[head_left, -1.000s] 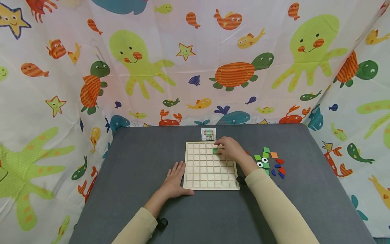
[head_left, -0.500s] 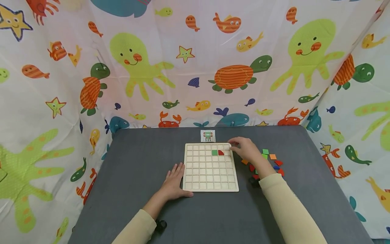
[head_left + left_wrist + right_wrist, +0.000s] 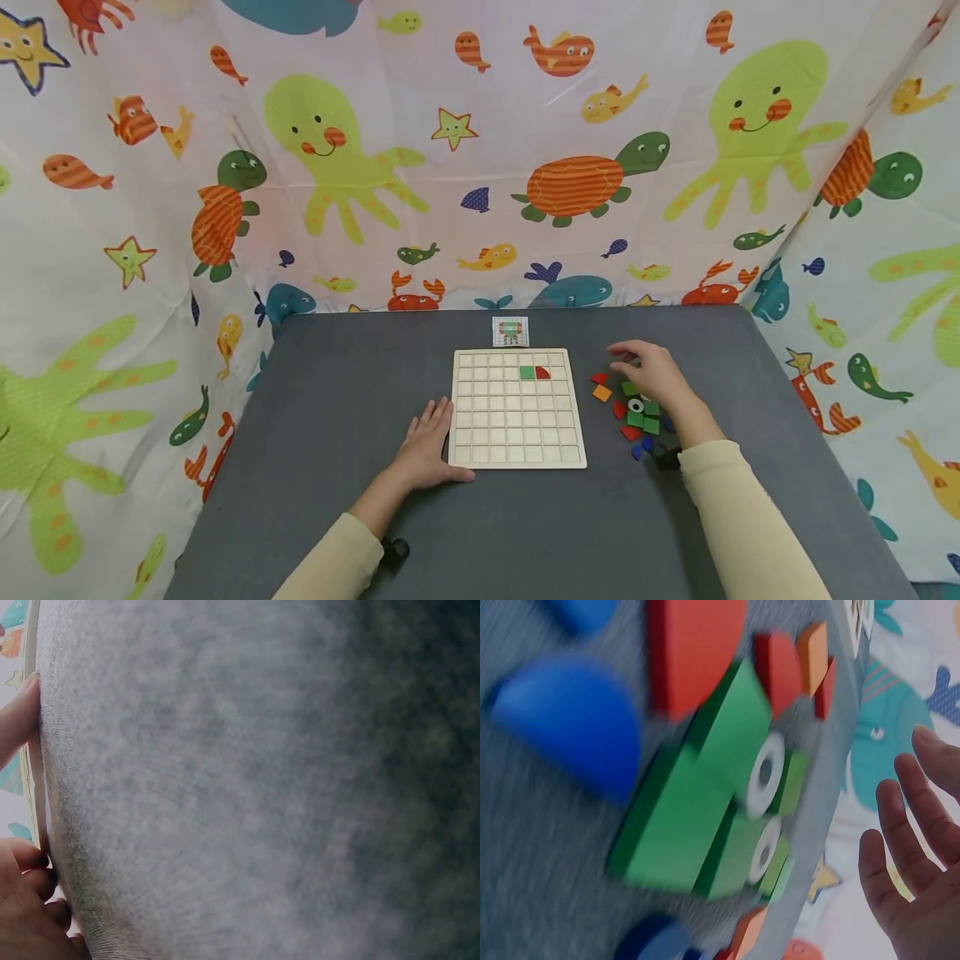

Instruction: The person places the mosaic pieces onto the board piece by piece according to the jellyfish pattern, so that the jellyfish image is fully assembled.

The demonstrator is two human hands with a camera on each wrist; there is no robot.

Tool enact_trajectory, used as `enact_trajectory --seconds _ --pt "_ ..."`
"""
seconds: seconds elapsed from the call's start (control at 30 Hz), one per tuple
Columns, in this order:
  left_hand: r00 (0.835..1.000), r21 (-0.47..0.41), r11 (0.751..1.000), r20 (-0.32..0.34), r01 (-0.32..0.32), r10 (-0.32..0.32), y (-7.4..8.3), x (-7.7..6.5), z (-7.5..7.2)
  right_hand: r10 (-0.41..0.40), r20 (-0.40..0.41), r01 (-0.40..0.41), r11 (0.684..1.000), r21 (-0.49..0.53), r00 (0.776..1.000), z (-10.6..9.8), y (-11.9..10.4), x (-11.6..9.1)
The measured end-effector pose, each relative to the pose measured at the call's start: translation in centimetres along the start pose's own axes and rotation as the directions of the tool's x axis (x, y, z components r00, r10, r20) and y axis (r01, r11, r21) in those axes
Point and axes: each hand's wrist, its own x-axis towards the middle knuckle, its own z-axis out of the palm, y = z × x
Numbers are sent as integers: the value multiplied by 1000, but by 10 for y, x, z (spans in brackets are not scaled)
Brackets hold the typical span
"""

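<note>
A pale wooden grid board lies on the grey table. In its second row sit a green square and, touching it on the right, a red quarter-round piece. My left hand rests along the board's left edge, fingers spread and thumb at the lower corner. My right hand hovers over the loose pieces right of the board, fingers relaxed and holding nothing. Beneath it lie green squares, a white ring-shaped eye piece and a blue rounded piece, seen close in the right wrist view.
A small printed picture card lies behind the board. Red pieces, an orange square and blue pieces are scattered right of the board. A sea-animal curtain hangs behind the grey table.
My right hand has left the board and moved right over the loose pieces, uncovering the red piece beside the green square. My left hand has stayed at the board's left edge.
</note>
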Motion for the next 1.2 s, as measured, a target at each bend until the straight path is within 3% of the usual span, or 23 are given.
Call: enact_trajectory --seconds 0.4,0.67,1.2 --pt "1000 1 1000 4 -3 3 1 2 2 71 -65 -73 997 -29 995 -26 42 -19" --pt "1000 1 1000 4 -9 9 -2 3 5 101 -54 -104 993 -53 993 -31 65 -23" --pt "1000 16 1000 0 9 -9 -7 4 4 69 20 -65 988 -140 997 -23 74 -10"
